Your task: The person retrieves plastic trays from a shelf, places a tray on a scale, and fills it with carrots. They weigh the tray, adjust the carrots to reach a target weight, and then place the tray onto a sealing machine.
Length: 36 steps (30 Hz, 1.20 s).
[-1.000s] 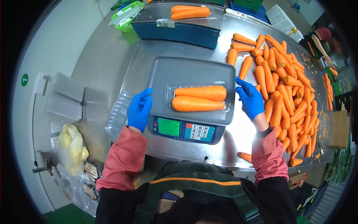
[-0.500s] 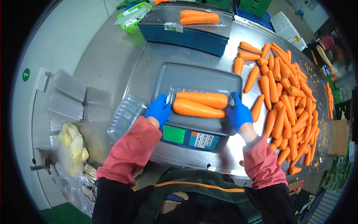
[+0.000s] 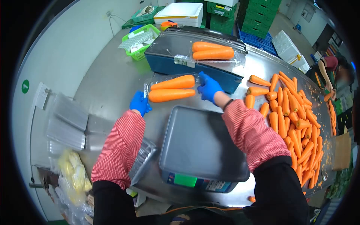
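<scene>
Grips the clear tray [image 3: 149, 83] of two carrots [image 3: 171, 95], just beyond the scale [image 3: 204, 142]! Clamps one end with the left hand [image 3: 140, 103], the other with the right hand [image 3: 209, 88]. Has loose carrots [image 3: 295, 139] heaped right of the scale, plastic packaging [image 3: 143, 158] left.

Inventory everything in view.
Front tray: one, clear, between hands
Front carrots: two, orange, in it
Scale: one, grey, near edge
Box: one, blue, beyond scale
Back carrots: two, orange, trayed atop box
Loose carrots: many, orange, right
Basket: one, green, upper left
Plastic containers: several, clear, left
Crates: several, green, top
White boxes: several, white, top
Bagged produce: count unclear, yellow, lower left
Table: one, silver, centre
Co-worker: one, dark clothing, far right
Left hand: one, blue-gloved, tray's left end
Right hand: one, blue-gloved, tray's right end
</scene>
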Motion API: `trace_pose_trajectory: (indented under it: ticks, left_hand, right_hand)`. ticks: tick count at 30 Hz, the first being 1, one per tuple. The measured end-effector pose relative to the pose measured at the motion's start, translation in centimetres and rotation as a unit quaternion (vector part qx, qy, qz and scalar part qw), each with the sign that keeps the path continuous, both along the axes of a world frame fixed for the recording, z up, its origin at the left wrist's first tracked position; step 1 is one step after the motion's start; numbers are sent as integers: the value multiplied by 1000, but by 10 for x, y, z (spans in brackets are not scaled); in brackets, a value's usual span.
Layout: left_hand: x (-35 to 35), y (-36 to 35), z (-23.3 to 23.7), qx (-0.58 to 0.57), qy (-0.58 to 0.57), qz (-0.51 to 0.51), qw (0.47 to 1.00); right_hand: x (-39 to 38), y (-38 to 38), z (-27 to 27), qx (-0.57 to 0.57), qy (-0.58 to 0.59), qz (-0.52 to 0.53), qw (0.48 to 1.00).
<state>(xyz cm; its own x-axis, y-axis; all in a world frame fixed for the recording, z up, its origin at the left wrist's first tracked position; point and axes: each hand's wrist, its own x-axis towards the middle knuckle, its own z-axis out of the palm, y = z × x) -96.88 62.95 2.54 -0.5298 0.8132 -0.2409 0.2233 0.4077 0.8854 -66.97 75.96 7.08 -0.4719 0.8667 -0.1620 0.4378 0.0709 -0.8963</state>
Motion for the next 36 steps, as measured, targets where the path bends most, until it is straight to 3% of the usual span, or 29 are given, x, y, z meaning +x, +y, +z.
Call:
trace_pose_trajectory:
  ticks: [3,5,7,8,10,11,13,14,16,18,20,22,24,25,27,28,29,30,36]
  left_hand:
    - [-16,25,-50,-50,-6,37,998]
    - [-43,36,-109,-50,-106,38,992]
    - [-63,50,-157,-92,-182,48,978]
    - [-61,56,-167,-123,-195,52,972]
    - [-30,39,-111,-163,-83,40,982]
    - [-19,30,-94,-173,-35,29,984]
    - [-36,-14,-101,-33,196,-76,977]
    - [-18,-40,-76,3,222,-89,971]
    - [30,-105,-4,34,233,-86,968]
    - [44,-177,1,73,273,-97,954]
    - [65,-240,5,44,376,-129,917]
    - [79,-275,7,-20,427,-153,891]
    - [86,-293,11,-66,465,-199,860]
    - [71,-301,-5,-65,468,-189,861]
    - [59,-301,-3,-68,420,-190,885]
    - [54,-301,0,-70,395,-191,896]
    - [50,-300,-2,-52,378,-188,905]
    - [47,-300,-6,-35,360,-184,914]
    - [40,-304,-24,13,402,-183,897]
  right_hand:
    - [-35,39,-56,67,-96,30,993]
    - [-48,62,-104,138,-194,89,967]
    - [-44,60,-88,96,-297,160,936]
    - [-41,45,-53,11,-347,183,920]
    - [-39,39,-64,160,-316,135,925]
    - [-24,22,-45,211,-251,106,939]
    - [18,-18,17,273,-174,41,945]
    - [47,-29,31,284,-164,7,945]
    - [110,-32,34,227,-185,-72,954]
    - [174,-17,-2,171,-278,-168,930]
    - [211,-18,-26,74,-367,-181,910]
    - [226,-20,-76,75,-363,-159,915]
    - [224,-29,-90,41,-350,-163,922]
    - [224,-33,-102,60,-306,-212,926]
    - [239,-14,-150,-11,-134,-265,955]
    - [237,-20,-136,-47,-46,-289,955]
    - [247,-33,-122,-197,192,-303,912]
    - [254,-50,-98,-249,265,-310,878]
    - [294,-139,-40,-199,293,-270,895]
